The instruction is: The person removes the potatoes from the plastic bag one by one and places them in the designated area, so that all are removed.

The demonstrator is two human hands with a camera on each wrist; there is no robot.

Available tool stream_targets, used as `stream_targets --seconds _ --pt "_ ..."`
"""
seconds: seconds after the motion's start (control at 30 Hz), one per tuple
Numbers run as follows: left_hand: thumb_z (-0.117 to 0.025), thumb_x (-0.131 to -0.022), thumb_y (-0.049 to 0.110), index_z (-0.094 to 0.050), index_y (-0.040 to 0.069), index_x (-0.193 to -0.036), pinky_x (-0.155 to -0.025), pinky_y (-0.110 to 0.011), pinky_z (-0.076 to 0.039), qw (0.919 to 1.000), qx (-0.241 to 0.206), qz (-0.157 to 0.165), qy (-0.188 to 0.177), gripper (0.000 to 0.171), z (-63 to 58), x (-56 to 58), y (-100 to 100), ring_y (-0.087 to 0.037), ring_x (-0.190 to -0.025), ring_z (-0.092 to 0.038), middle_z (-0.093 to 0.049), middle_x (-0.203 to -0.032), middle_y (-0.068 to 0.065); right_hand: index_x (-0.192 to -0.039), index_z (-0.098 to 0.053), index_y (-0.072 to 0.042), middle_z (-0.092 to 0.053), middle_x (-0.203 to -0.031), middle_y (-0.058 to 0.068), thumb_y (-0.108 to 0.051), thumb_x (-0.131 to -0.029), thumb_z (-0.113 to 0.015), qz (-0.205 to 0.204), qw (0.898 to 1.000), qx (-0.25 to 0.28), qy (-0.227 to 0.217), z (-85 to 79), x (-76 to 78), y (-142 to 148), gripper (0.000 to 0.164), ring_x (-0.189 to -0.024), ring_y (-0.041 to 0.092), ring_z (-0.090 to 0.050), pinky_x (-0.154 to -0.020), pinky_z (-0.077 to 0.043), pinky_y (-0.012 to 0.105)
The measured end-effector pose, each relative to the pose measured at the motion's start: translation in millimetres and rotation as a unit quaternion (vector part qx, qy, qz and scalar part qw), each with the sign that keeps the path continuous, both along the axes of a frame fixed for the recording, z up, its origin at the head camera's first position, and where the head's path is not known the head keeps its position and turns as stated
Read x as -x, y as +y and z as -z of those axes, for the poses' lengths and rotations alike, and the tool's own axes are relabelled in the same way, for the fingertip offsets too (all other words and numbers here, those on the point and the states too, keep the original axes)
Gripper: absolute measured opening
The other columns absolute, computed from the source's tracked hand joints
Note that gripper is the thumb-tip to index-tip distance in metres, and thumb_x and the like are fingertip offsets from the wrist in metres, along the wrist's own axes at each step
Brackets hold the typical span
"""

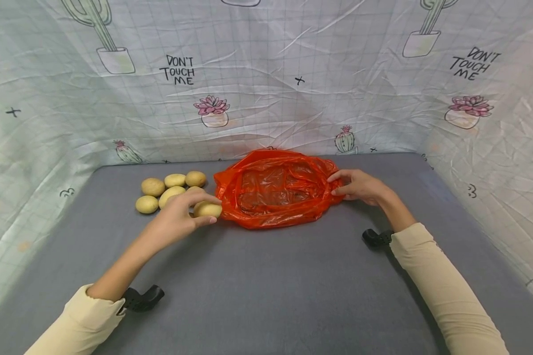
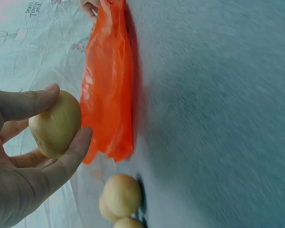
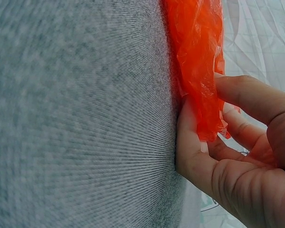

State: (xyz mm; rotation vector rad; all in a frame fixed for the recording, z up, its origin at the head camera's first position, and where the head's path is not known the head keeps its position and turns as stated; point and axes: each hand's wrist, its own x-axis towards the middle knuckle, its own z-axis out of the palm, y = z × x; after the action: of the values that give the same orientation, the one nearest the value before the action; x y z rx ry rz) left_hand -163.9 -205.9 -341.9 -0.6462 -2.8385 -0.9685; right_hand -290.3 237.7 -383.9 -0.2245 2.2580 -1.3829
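My left hand (image 1: 179,214) pinches a yellow potato (image 1: 208,210) between thumb and fingers, near the left rim of the bag. In the left wrist view, that potato (image 2: 57,124) shows raised over the table beside the orange plastic. The red-orange plastic bag (image 1: 284,220) lies with its mouth spread open and facing up. At its right edge, my right hand (image 1: 360,186) grips the rim; in the right wrist view the thin plastic (image 3: 206,109) runs between thumb and fingers. Several potatoes (image 1: 153,187) lie grouped left of the bag, some partly hidden behind my left hand.
A grey cloth-covered table (image 1: 266,286) stretches in front of the bag. White printed fabric (image 1: 266,64) hangs behind and along both sides. Black wrist devices (image 1: 144,298) are strapped at both sleeve cuffs.
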Motion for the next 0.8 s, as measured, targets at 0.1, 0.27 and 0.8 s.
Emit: stream_targets --seconds 0.1,0.27,0.8 --pt "-0.084 -0.083 0.008 -0.076 0.011 -0.115 -0.079 -0.042 -0.052 0.9999 0.006 -0.011 0.01 0.034 1.9 -3.7 -9.4 -0.022 -0.106 -0.062 -0.072 -0.115 -0.003 -0.134 -0.054 0.004 -0.052 -0.118 0.014 0.0 -0.096 -0.066 -0.001 1.0 -0.001 -0.001 -0.4 -0.1 -0.2 0.04 -0.08 0.011 -0.058 -0.071 -0.054 0.025" --pt "-0.084 -0.083 0.006 -0.076 0.011 -0.115 -0.077 -0.038 -0.049 0.9995 0.013 -0.019 0.021 0.034 4.2 -7.7 -24.1 -0.02 -0.102 -0.061 -0.072 -0.114 -0.003 -0.134 -0.054 0.003 -0.052 -0.119 0.014 -0.001 -0.096 -0.065 -0.002 1.0 -0.004 -0.001 -1.5 -0.2 -0.3 0.039 -0.08 0.011 -0.057 -0.071 -0.054 0.025" --pt "-0.085 -0.082 0.009 -0.076 0.011 -0.115 -0.074 -0.04 -0.045 0.9966 0.051 -0.061 0.021 0.034 7.0 -15.3 -58.0 -0.023 -0.091 -0.057 -0.073 -0.114 -0.007 -0.134 -0.053 0.004 -0.053 -0.115 0.012 -0.002 -0.096 -0.066 -0.001 1.0 0.002 -0.005 -4.3 -3.1 -2.4 0.041 -0.079 0.01 -0.056 -0.07 -0.053 0.025"
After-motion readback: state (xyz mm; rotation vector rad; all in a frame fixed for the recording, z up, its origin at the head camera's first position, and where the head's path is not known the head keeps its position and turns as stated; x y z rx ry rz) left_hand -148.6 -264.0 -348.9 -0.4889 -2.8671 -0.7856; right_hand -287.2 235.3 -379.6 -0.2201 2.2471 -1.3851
